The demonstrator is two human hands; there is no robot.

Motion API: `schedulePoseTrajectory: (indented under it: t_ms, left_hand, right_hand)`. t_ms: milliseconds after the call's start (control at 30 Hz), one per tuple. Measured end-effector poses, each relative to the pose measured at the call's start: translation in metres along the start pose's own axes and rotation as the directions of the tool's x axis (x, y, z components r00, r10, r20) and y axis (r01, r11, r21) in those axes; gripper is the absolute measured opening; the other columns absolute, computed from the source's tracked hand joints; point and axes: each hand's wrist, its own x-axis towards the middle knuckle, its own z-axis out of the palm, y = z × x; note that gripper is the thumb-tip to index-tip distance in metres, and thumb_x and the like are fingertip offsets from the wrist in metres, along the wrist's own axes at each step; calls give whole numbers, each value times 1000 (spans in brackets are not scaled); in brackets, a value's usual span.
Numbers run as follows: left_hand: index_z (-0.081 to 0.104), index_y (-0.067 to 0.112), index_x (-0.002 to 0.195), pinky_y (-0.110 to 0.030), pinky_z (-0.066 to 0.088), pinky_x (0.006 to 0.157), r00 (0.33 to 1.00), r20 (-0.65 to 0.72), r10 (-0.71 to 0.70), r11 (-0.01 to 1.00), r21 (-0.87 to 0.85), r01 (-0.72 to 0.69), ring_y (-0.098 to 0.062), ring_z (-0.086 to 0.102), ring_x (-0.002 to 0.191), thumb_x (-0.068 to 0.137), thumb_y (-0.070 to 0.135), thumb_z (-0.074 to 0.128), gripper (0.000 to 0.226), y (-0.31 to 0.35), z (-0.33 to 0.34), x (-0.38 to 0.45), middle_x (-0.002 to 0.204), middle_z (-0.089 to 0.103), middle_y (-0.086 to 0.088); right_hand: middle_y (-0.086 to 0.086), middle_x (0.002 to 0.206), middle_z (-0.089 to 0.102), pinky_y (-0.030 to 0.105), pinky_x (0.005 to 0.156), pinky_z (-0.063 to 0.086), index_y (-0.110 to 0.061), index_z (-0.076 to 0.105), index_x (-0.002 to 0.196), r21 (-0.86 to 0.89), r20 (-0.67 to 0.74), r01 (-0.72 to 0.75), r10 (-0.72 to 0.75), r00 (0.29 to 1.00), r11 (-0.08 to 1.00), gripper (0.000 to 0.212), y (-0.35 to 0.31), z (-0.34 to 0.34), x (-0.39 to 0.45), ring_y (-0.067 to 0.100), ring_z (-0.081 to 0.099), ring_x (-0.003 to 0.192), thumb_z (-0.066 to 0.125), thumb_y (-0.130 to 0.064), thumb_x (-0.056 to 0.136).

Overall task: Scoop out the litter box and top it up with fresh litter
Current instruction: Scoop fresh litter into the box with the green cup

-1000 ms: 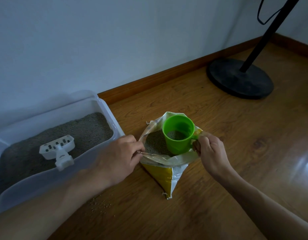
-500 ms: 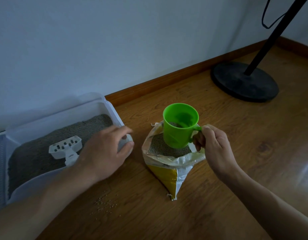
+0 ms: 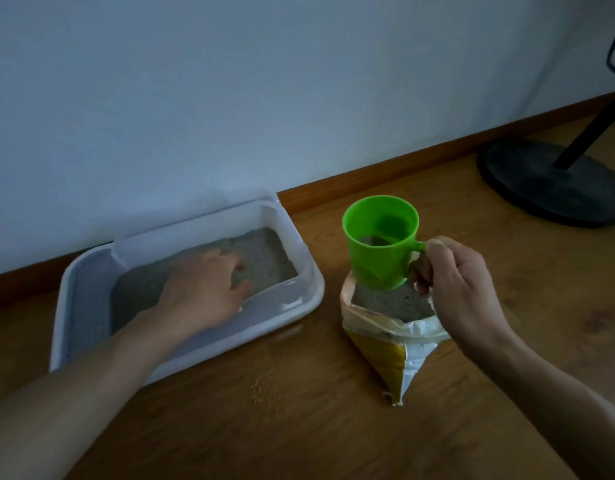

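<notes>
The white litter box (image 3: pixel 309 289) with grey litter (image 3: pixel 264 251) sits on the floor against the wall at the left. My left hand (image 3: pixel 202 289) is inside it, low over the litter with its fingers pointing down. It covers the spot where the white scoop lay, and the scoop is hidden, so I cannot tell whether the hand holds it. My right hand (image 3: pixel 458 289) grips the handle of the green cup (image 3: pixel 382 247). The cup holds some litter and hangs just above the open yellow-and-white litter bag (image 3: pixel 392 351).
The wooden floor (image 3: pixel 299 427) has a few spilled grains (image 3: pixel 264 389) in front of the box. A black stand with a round base (image 3: pixel 548 188) is at the far right, near the skirting board and the white wall.
My left hand let go of the bag's rim and moved left into the litter box, covering the scoop. My right hand lifted the green cup out of the bag.
</notes>
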Motion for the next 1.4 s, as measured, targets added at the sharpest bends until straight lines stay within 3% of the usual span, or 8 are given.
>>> schedulePoseTrajectory:
  t_ms: [267,433,533,800,967,1100,1267,1400]
  left_hand:
    - [56,27,136,-36,51,87,992,19,-127,992,-18,127,-23,60,105,99,41,51,39,-44,-12,-24,124,63,-8]
    - [51,29,140,-30,48,70,987,114,-111,986,-111,123,-9,59,74,104,40,40,39,-51,-14,-24,120,67,-8]
    - [53,27,138,-31,46,78,981,173,-89,985,-129,112,-14,57,87,106,36,36,37,-50,-10,-12,128,64,-5]
    - [73,22,97,-26,37,70,974,136,-182,964,-169,204,-17,56,87,90,45,65,25,-42,7,18,96,61,1]
    - [72,15,82,-30,53,77,950,172,-262,960,-56,275,-23,67,91,80,49,70,34,-28,7,36,91,70,-3]
    - [66,13,73,-26,51,52,925,233,-301,944,-61,323,-19,66,59,75,37,73,24,-23,3,44,66,68,-3]
    - [60,21,99,-29,53,65,965,109,-238,964,-94,248,-22,60,87,81,32,76,28,-35,-12,8,121,66,-8]
    - [47,22,114,-33,58,66,985,39,-166,979,-111,169,-19,64,84,91,27,66,30,-50,-22,-17,125,64,-10]
  right_hand:
    - [10,63,40,43,57,32,-8,45,66,111,125,-41,27,992,993,39,-27,46,-1,26,37,60,33,-14,103]
    - [25,74,50,45,66,41,4,51,71,123,232,-40,11,973,992,40,-19,80,8,28,47,69,39,-20,101]
    - [14,74,58,30,72,45,7,58,75,168,320,-114,55,946,979,39,-12,91,11,16,54,74,41,-15,103]
    - [8,75,62,29,75,47,8,62,77,224,371,-173,80,925,959,39,-4,103,18,14,58,77,41,-14,102]
    - [5,73,62,26,73,48,6,63,76,223,355,-158,71,932,962,40,-6,109,19,12,57,75,41,-15,102]
    - [4,75,62,32,77,47,5,62,76,214,353,-157,74,933,964,41,-7,108,19,14,57,77,40,-17,103]
    - [5,75,62,36,79,47,6,61,76,218,337,-147,67,939,965,40,-9,105,20,17,56,78,41,-17,102]
    - [7,74,61,32,75,47,6,61,75,223,326,-145,67,943,964,40,-10,106,22,14,57,75,41,-15,103]
